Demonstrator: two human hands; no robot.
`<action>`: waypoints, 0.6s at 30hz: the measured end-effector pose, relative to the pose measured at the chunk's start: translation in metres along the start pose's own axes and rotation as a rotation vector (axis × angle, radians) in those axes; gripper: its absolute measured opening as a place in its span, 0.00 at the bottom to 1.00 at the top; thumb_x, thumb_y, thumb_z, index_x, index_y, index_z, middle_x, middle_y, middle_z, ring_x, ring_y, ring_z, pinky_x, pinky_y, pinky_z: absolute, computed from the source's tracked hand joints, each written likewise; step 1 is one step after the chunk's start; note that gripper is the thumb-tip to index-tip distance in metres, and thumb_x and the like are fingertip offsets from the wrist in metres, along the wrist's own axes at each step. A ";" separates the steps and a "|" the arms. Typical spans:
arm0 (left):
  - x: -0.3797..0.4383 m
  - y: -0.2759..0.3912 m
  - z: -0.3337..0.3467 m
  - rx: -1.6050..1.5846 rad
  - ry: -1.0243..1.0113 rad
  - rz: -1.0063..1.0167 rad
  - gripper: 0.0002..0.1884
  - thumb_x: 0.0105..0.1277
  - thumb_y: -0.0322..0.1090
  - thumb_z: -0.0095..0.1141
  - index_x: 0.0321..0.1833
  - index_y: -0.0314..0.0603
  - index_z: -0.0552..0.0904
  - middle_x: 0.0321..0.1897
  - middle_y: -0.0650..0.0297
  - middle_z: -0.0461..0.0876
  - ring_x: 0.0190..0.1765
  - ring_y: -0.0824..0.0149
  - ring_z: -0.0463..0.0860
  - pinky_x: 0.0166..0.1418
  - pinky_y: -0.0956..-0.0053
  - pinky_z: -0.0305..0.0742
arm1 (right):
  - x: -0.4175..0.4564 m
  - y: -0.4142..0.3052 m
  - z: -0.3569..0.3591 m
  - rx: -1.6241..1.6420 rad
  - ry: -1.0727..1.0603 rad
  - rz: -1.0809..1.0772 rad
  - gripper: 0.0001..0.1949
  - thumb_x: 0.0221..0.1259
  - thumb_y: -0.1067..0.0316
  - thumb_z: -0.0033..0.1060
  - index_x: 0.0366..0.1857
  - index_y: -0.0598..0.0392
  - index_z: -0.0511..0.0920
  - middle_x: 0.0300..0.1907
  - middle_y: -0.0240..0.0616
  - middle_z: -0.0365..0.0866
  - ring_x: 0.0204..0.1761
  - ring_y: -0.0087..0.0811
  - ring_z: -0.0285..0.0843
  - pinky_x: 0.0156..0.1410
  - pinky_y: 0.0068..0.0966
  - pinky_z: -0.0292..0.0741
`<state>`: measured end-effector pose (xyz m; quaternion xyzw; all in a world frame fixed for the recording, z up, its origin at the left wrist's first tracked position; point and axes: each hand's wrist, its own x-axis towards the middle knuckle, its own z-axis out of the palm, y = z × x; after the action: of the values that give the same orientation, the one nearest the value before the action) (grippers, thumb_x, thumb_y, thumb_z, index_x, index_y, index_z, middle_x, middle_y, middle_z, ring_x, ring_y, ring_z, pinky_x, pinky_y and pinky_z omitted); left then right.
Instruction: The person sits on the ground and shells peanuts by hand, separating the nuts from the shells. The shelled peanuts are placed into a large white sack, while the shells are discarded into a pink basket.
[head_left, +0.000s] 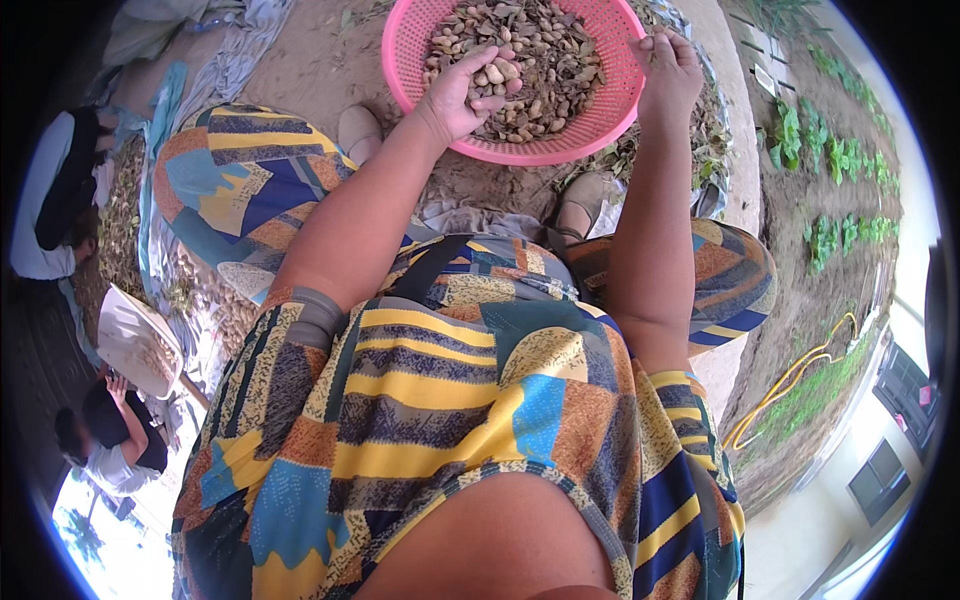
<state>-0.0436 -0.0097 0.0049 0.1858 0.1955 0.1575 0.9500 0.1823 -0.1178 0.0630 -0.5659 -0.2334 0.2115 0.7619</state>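
Observation:
Several unshelled peanuts (495, 73) lie in my left hand (459, 94), which is palm up with its fingers curled around them, over the near left part of a pink perforated plastic basket (517, 154). Inside the basket is a heap of peanuts mixed with dry brown leaves (540, 97). My right hand (670, 69) is raised at the basket's right rim, thumb and fingertips pinched together. Something small and brownish shows at those fingertips, too small to name.
Dry leaves and stems (705, 142) lie on sheeting right of the basket. Beyond are green leafy plants (786, 135) and a yellow hose (795, 367). On the left, two people (124, 457) are near a pale plastic scoop (139, 341) and spread peanuts (232, 307).

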 end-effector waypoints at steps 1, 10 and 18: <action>0.003 0.000 -0.003 -0.006 -0.026 0.015 0.11 0.71 0.39 0.48 0.46 0.38 0.76 0.40 0.59 0.79 0.36 0.68 0.79 0.15 0.87 0.59 | 0.016 0.001 -0.035 -0.579 0.150 -0.115 0.11 0.62 0.71 0.55 0.45 0.63 0.76 0.36 0.41 0.81 0.36 0.34 0.79 0.48 0.29 0.77; -0.011 0.049 0.000 -0.375 -0.109 0.284 0.08 0.68 0.34 0.47 0.40 0.36 0.74 0.32 0.61 0.74 0.39 0.65 0.77 0.17 0.86 0.59 | -0.037 0.082 0.009 -1.255 -0.526 -0.032 0.11 0.56 0.62 0.55 0.40 0.55 0.79 0.37 0.50 0.82 0.42 0.48 0.79 0.49 0.40 0.74; -0.153 0.201 0.062 -0.477 -0.219 0.609 0.04 0.63 0.29 0.43 0.31 0.38 0.69 0.29 0.61 0.67 0.34 0.67 0.72 0.16 0.86 0.61 | -0.067 0.134 0.006 -1.612 -0.826 0.114 0.18 0.48 0.62 0.65 0.43 0.56 0.76 0.39 0.44 0.81 0.52 0.48 0.75 0.53 0.40 0.74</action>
<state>-0.1964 0.0927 0.1895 0.0251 -0.0132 0.4520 0.8916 0.1169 -0.1164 -0.0725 -0.8174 -0.5370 0.2074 -0.0208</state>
